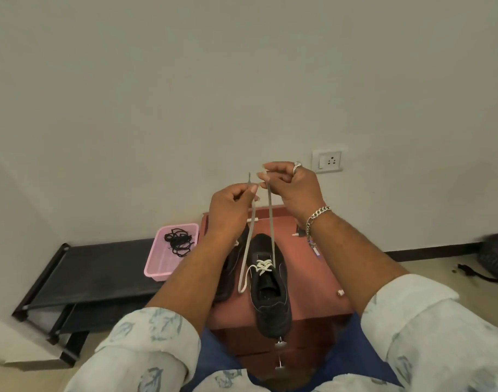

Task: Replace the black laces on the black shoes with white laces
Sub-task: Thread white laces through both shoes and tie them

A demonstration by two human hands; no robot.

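Observation:
A black shoe [269, 287] stands on a reddish-brown cabinet [312, 273], heel toward me, with a white lace [263, 265] crossed through its front eyelets. Both lace ends run up from the shoe. My left hand [230, 205] pinches the left end near its tip, which sticks up above my fingers. My right hand [294, 185] pinches the right end, held slightly higher. The second black shoe [230, 267] lies left of the first, mostly hidden behind my left forearm. A tangle of black laces [178, 241] lies in a pink tray [157, 271].
The pink tray rests on a low black rack [95, 275] left of the cabinet. A wall socket [327, 161] is behind my right hand. Small white bits [340, 292] lie on the cabinet top. A dark bag [495, 258] lies on the floor at far right.

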